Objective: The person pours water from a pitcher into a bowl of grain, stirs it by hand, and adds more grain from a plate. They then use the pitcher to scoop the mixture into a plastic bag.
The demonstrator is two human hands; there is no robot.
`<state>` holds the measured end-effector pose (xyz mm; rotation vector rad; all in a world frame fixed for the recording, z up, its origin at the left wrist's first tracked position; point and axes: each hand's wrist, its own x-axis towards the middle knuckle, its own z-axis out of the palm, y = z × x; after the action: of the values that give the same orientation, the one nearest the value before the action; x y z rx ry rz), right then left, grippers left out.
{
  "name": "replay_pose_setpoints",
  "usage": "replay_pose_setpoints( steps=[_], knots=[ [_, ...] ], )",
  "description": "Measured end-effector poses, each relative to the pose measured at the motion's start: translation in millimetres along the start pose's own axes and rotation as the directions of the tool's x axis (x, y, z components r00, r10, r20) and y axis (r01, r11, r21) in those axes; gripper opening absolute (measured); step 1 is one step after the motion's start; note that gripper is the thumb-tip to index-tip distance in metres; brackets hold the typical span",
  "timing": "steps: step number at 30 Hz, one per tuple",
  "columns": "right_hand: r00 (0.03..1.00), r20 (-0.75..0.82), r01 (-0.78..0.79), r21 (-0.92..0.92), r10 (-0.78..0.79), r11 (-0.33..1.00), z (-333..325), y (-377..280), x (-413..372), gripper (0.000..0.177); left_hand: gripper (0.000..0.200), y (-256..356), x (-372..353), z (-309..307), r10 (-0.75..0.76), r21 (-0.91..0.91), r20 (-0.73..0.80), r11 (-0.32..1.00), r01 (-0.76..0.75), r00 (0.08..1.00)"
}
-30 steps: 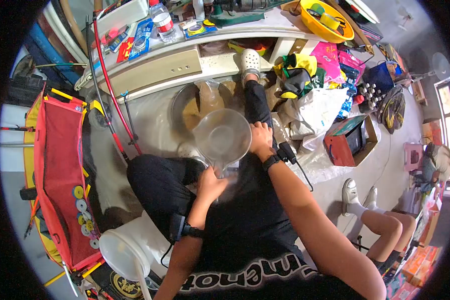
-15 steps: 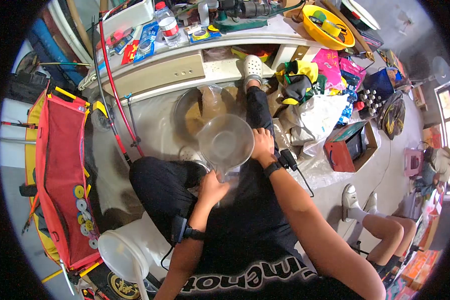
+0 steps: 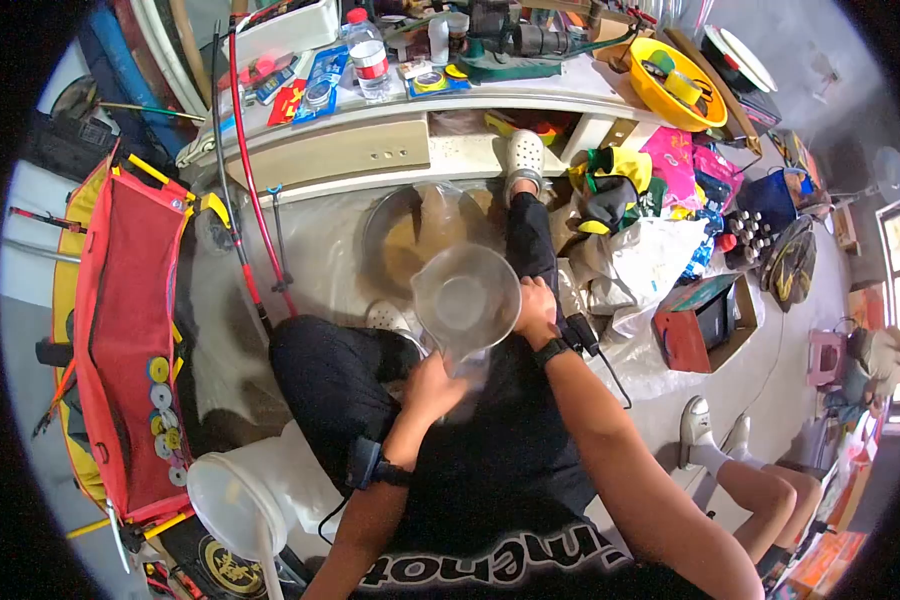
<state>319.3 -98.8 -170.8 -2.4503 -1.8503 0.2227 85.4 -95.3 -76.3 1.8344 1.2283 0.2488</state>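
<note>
A clear plastic measuring jug with a pouring spout is held above my lap, its round mouth facing up at me. My left hand is closed around the handle on its near side. My right hand grips the jug's right side near the rim. Just beyond the jug, a dark round basin rests on the plastic-covered floor. Brown loose material lies in the basin, with a clear plastic bag over part of it. The jug looks see-through, and I cannot make out any contents.
A white bucket stands at lower left, beside a red-and-yellow fishing bag. Rods lean against the cluttered bench, which bears a yellow basin. Bags and an open red box lie to the right, near another person's legs.
My head view has shifted slightly, so the scene sits a little lower and farther right. Both hands keep their hold on the jug, which shows little movement of its own.
</note>
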Motion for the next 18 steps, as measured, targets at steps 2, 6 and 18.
replay_pose_setpoints(
  steps=[2, 6, 18],
  knots=[
    [1.0, 0.024, 0.017, -0.022, -0.016, 1.0, 0.8, -0.2, -1.8, 0.03, 0.032, 4.3, -1.2, -2.5, -0.03, 0.037, 0.013, 0.999, 0.03, 0.999],
    [0.995, 0.005, -0.103, 0.014, 0.103, 0.995, -14.4, -3.9, -5.9, 0.032, 0.032, 3.3, -1.8, -3.0, -0.029, 0.018, 0.015, 0.999, 0.029, 0.999],
    [0.995, -0.068, -0.075, 0.005, 0.075, 0.997, 3.5, 3.0, -5.1, 0.028, 0.032, -1.3, -0.7, -1.4, -0.027, 0.079, 0.048, 0.997, 0.023, 0.998]
  ],
)
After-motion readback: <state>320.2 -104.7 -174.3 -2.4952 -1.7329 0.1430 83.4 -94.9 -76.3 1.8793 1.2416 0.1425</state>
